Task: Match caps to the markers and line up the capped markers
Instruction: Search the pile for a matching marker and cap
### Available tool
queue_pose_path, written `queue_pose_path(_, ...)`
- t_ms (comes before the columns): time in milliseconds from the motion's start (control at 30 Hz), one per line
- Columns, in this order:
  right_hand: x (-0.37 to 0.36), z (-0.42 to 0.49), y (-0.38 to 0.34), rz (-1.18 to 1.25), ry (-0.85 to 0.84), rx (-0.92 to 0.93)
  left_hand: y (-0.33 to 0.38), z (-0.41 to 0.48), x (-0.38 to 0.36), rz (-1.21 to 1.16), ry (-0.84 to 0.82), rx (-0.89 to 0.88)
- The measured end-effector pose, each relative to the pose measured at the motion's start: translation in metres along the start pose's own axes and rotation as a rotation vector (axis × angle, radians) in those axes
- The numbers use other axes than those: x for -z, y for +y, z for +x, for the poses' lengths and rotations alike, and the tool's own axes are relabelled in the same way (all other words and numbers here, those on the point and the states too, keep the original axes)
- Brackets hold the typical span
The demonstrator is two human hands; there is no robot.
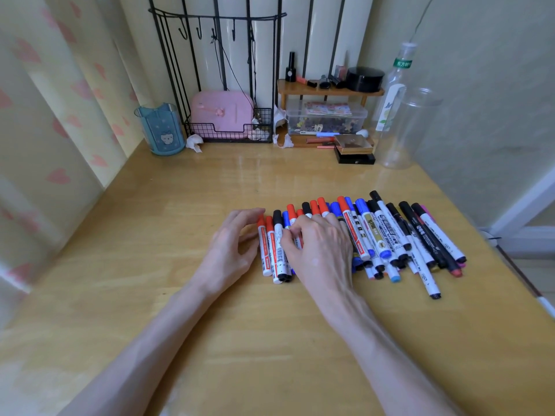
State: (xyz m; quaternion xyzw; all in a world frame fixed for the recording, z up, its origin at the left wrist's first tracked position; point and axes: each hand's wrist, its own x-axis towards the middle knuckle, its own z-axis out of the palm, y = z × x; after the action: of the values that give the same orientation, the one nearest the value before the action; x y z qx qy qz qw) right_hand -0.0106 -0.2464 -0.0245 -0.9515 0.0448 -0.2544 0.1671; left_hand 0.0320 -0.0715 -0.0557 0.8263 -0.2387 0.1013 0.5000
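- Head view: markers (386, 232) capped and laid in a row.
- Left hand (232, 246) cupped loosely at row's end, seemingly as a stop.
- Right hand (319, 246) laid over row; grip cannot be told.

**Corner desk sitting in soft daylight**

A pale wooden desk (210, 187) is filling a narrow corner, its varnish catching soft, even light. At 9 o'clock a cream curtain (60, 115) printed with pink hearts is hanging in folds. At 12 o'clock a black wire rack (216, 31) with hooks is standing against white vertical panels (264, 55), its basket holding a pink case (222, 112). A blue cup (160, 130) is sitting just beside it at 11 o'clock. At 1 o'clock a small wooden shelf (327, 92) is carrying dark cosmetics over a clear plastic box (327, 117), with a labelled clear bottle (392, 94) and a wider clear bottle (402, 136) standing near. A greenish textured wall (480, 100) is running along 2 o'clock, and white trim (522, 205) is meeting the floor (537, 274) at 3 o'clock.
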Motion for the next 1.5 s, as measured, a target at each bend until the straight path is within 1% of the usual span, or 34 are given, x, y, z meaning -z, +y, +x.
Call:
queue_pose_path(300, 0.002, 0.000, 0.002, 0.015, 0.051, 0.018, 0.001, -0.001, 0.001, -0.031, -0.129, 0.012)
queue_pose_path(400, 0.001, -0.001, 0.003, 0.041, 0.072, 0.018, 0.000, -0.001, 0.001, -0.029, -0.111, -0.001)
queue_pose_path(533, 0.001, 0.000, 0.005, 0.032, 0.038, 0.024, -0.002, 0.000, 0.001, -0.028, -0.081, -0.015)
queue_pose_path(800, -0.001, -0.001, 0.008, 0.020, 0.044, 0.064, -0.004, -0.001, 0.002, -0.011, -0.074, -0.001)
queue_pose_path(1000, -0.003, -0.002, 0.009, 0.132, -0.007, 0.151, -0.006, 0.000, 0.002, 0.030, -0.056, 0.005)
queue_pose_path(1500, -0.001, 0.000, 0.017, 0.110, -0.031, 0.149, 0.000, -0.001, 0.004, 0.065, -0.033, -0.004)
